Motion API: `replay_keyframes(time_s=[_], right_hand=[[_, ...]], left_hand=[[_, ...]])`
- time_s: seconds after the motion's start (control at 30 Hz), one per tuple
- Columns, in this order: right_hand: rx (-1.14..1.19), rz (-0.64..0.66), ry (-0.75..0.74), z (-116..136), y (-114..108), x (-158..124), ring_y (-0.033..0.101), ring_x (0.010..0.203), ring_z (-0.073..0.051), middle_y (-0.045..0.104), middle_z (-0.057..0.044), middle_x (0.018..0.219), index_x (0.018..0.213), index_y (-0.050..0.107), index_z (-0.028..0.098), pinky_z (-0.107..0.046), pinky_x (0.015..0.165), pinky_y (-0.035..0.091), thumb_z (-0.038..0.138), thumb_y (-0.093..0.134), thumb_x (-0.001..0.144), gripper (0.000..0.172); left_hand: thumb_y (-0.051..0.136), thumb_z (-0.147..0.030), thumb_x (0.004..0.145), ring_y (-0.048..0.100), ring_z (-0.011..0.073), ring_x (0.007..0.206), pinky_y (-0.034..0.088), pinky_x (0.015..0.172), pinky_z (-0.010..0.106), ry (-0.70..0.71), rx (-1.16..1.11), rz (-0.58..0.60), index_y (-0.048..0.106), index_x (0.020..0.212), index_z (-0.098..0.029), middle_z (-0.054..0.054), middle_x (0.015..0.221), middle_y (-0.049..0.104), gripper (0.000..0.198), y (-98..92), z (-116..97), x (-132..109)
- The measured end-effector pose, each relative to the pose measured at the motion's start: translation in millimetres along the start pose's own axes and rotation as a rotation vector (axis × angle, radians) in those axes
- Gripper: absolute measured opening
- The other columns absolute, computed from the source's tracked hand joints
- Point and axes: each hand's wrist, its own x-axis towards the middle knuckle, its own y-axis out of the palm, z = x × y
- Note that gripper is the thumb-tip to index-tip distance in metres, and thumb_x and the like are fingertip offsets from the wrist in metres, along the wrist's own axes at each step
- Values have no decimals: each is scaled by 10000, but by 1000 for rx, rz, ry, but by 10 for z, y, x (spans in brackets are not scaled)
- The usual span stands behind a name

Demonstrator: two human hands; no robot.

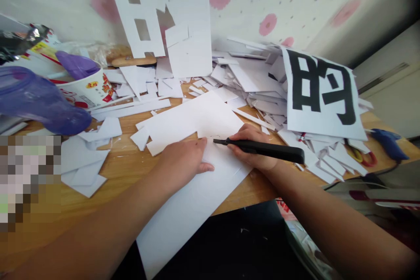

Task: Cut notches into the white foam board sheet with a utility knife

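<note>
A large white board [193,205] lies at a slant on the wooden table, its lower end past the front edge. My left hand [185,162] rests on its upper part, thumb and fingers apart, holding nothing. Opposite it, my right hand [251,146] is closed around a black utility knife [272,149]. The knife's tip points left and meets the board just right of my left fingertips. Beyond both hands lies another white piece [187,118] with notched edges.
White scraps [262,92] pile up behind and to the right, under a sheet with a black character [321,92]. A cut-out board [193,8] stands at the wall. At left are a paper cup [88,89] and purple bottle [42,100]; at right, a blue tool [390,143] and scissors [369,159].
</note>
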Motion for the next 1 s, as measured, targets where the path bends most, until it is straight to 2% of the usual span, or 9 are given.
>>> replay_keyframes(time_s=[0.27,0.33,0.47,0.57,0.67,0.77,0.87,1.0], right_hand=[[69,-3,99,-53,-42,-101,602,694,-140,629,-3,795,917,700,244,-291,634,500,249,760,797,135],[191,-60,215,-60,-16,-93,623,691,-152,645,-6,783,891,697,240,-302,631,521,292,780,777,151],[641,-232,605,-59,24,42,555,474,-100,623,37,662,889,669,219,-245,468,474,375,832,705,291],[864,-192,742,-33,14,238,542,480,-86,600,39,620,871,680,191,-211,448,451,356,877,626,354],[972,-127,790,-13,30,462,549,541,-95,613,15,662,792,661,177,-194,430,435,364,890,574,368],[951,-103,819,-27,105,659,497,504,-80,604,15,648,696,599,178,-187,393,388,312,862,570,321],[881,-127,835,-64,207,800,440,425,-71,575,39,577,664,537,195,-190,354,323,211,787,548,277],[872,-151,812,-86,323,891,409,403,-75,556,54,548,678,497,210,-192,337,283,167,695,504,267]], left_hand=[[602,-591,871,661,371,1078,517,757,419,1,-6,-14,489,1392,-181,146,1275,659,673,48,26,4],[600,-581,877,658,369,1085,519,761,422,12,-14,-23,486,1395,-176,144,1281,656,667,55,32,-3],[611,-567,877,628,366,1154,525,787,424,21,-35,-54,460,1420,-169,146,1341,622,690,75,47,-12],[604,-590,872,635,369,1137,529,783,431,24,-38,-57,460,1422,-161,155,1355,613,713,96,65,-11],[601,-608,864,652,368,1098,529,781,439,34,-38,-81,469,1417,-167,151,1347,620,720,111,88,-10],[607,-601,860,667,361,1063,532,771,437,37,-54,-98,520,1362,-196,136,1347,623,651,112,109,-10],[609,-582,864,675,355,1049,534,773,432,32,-71,-80,544,1327,-211,129,1337,631,597,101,120,-10],[621,-574,861,676,352,1052,534,797,431,33,-82,-72,548,1324,-212,129,1341,629,592,97,121,-3]])
